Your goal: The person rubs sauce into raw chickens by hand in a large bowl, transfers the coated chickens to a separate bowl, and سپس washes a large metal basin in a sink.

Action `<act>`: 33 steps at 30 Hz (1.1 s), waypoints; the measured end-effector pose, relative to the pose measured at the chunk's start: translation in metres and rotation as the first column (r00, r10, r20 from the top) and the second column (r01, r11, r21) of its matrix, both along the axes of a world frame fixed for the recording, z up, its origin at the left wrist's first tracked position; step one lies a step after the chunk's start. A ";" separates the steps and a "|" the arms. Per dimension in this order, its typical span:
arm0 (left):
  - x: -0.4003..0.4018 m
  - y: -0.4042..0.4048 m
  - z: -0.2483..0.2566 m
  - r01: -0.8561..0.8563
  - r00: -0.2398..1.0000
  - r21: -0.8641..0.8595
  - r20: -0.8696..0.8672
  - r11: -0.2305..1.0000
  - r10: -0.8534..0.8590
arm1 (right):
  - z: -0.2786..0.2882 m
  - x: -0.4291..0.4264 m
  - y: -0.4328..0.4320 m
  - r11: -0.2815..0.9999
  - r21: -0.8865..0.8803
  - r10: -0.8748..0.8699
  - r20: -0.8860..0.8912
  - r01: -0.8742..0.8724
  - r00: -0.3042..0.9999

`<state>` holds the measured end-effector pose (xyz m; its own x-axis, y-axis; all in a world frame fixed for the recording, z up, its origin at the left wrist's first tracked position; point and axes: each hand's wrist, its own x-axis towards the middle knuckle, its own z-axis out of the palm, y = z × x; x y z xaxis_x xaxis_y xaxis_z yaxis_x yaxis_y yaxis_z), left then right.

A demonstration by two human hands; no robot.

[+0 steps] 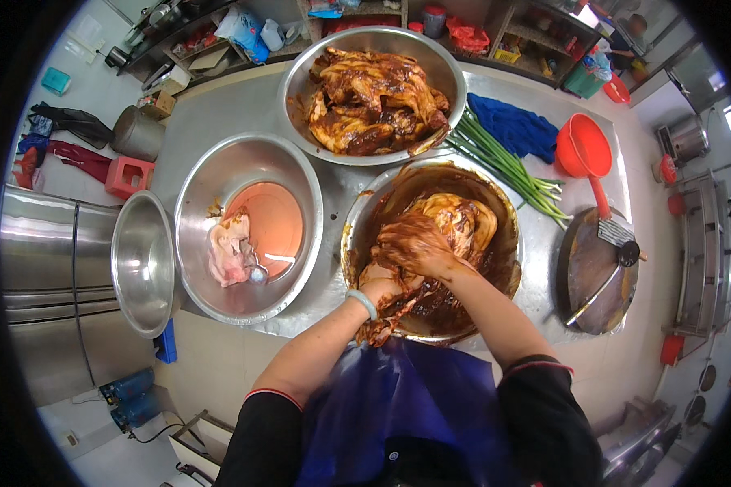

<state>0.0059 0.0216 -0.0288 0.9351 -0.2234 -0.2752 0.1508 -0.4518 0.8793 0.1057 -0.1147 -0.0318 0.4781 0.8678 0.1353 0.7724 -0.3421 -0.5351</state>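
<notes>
Both my hands are inside a sauce-smeared metal basin (348, 246) at the table's near edge. A plucked bird (463, 222), coated in dark brown sauce, lies in it. My right hand (417, 243), covered in sauce and blurred by motion, is over the bird's near left side. Just below and left, my left hand (382, 285) wears a pale bangle (363, 303) at the wrist; its fingers are largely hidden. A sauce-coated neck or limb (381, 332) hangs over the near rim below that wrist. Whether either hand grips the bird cannot be made out.
More sauced poultry fills a far basin (292, 131). A left basin (186, 243) holds reddish liquid and a pale raw piece (228, 249). Spring onions (505, 164), a blue cloth (512, 125), a red ladle (585, 146) and a round chopping block (609, 286) with a cleaver (615, 232) lie right.
</notes>
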 end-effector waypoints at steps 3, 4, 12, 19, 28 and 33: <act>0.000 0.004 0.008 0.002 0.998 0.106 -0.056 0.994 0.004 | 0.018 -0.034 -0.039 0.974 -0.124 -0.158 0.215 0.187 0.964; -0.005 0.008 -0.026 -0.046 0.999 0.054 -0.021 0.998 0.047 | 0.015 -0.040 -0.047 0.954 -0.067 -0.279 0.162 0.293 0.946; 0.002 0.000 -0.017 0.008 1.000 -0.138 -0.007 0.990 -0.009 | -0.029 -0.101 -0.044 0.638 -0.224 -0.717 -0.520 0.737 0.464; 0.000 0.007 0.005 -0.099 0.972 -0.503 -0.234 0.858 -0.025 | -0.011 -0.096 -0.054 0.565 -0.348 0.156 -0.845 0.748 -0.511; -0.009 0.026 0.048 -0.396 0.832 -0.860 -0.484 0.322 -0.270 | 0.019 -0.093 -0.039 0.392 -0.308 0.485 -0.731 0.867 -0.479; -0.010 0.025 0.061 -0.418 0.832 -0.889 -0.457 0.186 -0.314 | 0.044 -0.092 -0.058 0.450 -0.008 0.394 -0.896 0.893 -0.206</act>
<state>-0.0039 0.0464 0.0323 0.7712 -0.5914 -0.2353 0.6348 0.6870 0.3537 0.0134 -0.1724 0.0118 0.7306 0.4700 -0.4953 -0.6787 0.5794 -0.4514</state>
